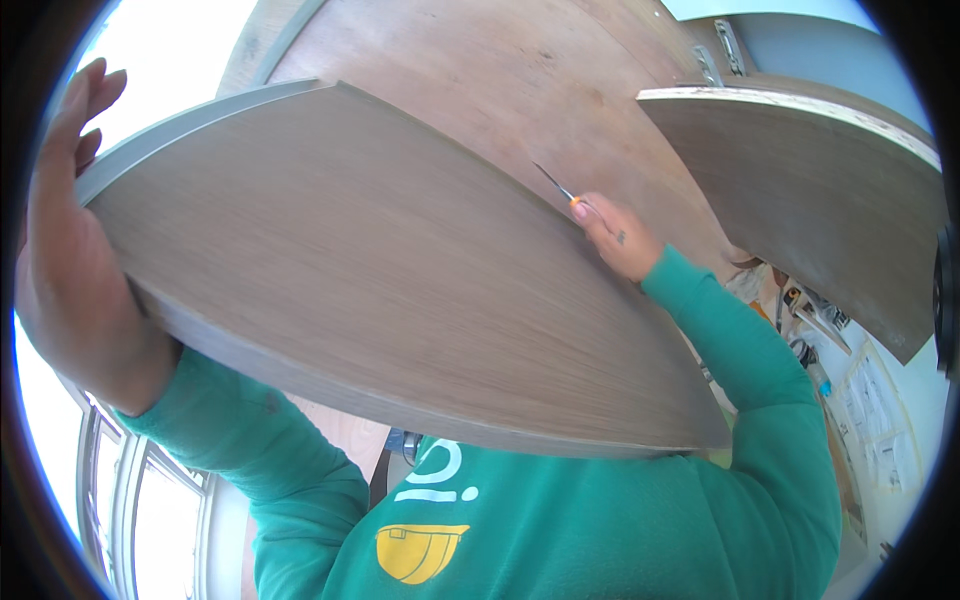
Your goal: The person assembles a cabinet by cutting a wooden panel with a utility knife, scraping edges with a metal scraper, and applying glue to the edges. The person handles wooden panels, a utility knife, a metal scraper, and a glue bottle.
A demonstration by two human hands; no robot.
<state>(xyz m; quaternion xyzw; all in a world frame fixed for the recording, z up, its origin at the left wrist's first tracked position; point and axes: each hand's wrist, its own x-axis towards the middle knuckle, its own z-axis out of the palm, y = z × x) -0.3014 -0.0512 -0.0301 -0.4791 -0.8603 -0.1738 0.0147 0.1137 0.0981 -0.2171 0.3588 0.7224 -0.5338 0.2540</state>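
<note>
A large brown wood-grain panel point(400, 270) tilts across the middle in front of my chest. My left hand point(80, 270) supports it at its left end, palm against the edge and fingers reaching up past the corner. A grey strip point(190, 125) runs along the panel's far left edge. At the panel's far right edge, my right hand point(615, 235) is closed around a slim tool point(553, 181) with a thin pointed metal shaft and an orange collar. Its tip points up and left, away from the panel. The fingers hide most of its handle, so its exact kind is unclear.
Beyond the panel lies a wide wooden work surface point(520, 70). A second brown panel point(800, 190) with a pale edge stands at right, near metal hinges point(728, 48). Several tools point(800, 305) and paper drawings point(880, 400) lie lower right. Windows point(150, 500) are at lower left.
</note>
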